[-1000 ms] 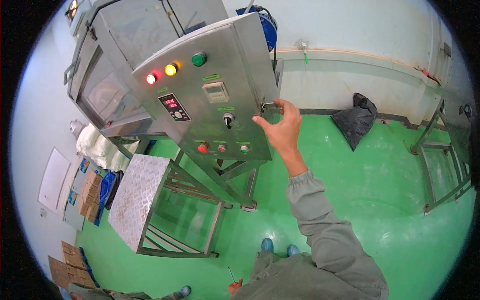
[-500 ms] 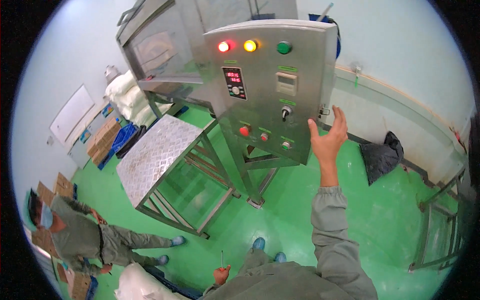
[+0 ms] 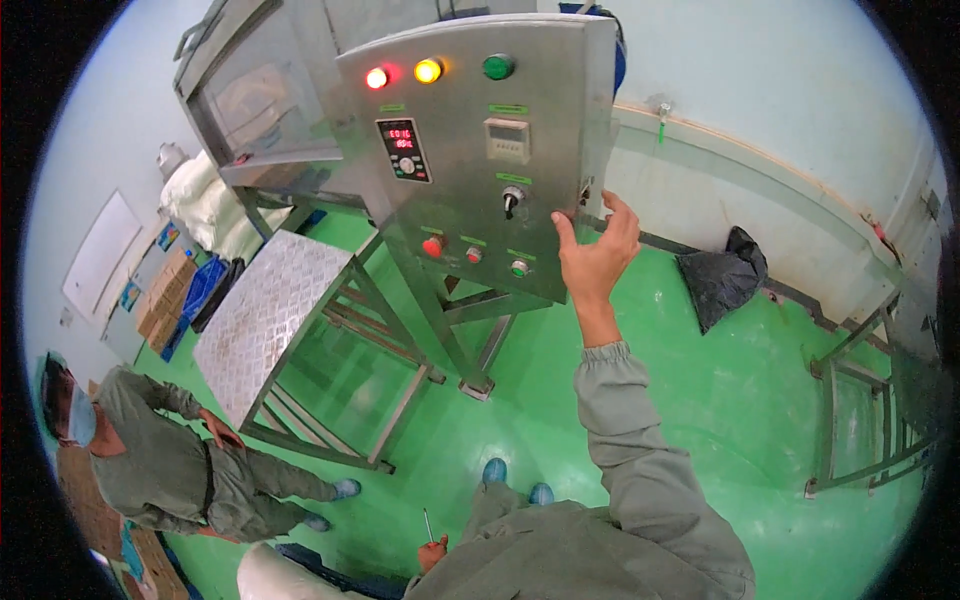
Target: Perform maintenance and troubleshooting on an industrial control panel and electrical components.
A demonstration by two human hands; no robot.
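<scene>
A stainless steel control cabinet fills the upper middle, its front shut. Red and yellow lamps glow on it beside an unlit green one, above a display with red digits, a black rotary switch and several buttons. My right hand is at the cabinet's right edge, near a side latch. Its fingers are spread; the thumb lies at the front panel's edge, though contact is hard to tell. Low in the picture, my left hand is closed round a screwdriver, thin shaft pointing up and the handle mostly hidden.
A metal step platform stands left of the cabinet. At the left is a co-worker in grey-green clothes. A black bag sits by the right wall, a metal frame farther right. A white sack lies below.
The view has shifted, so the cabinet appears farther left and higher. My right hand stays by its edge, and my left still holds the screwdriver. The co-worker's arm has moved toward the thigh.
</scene>
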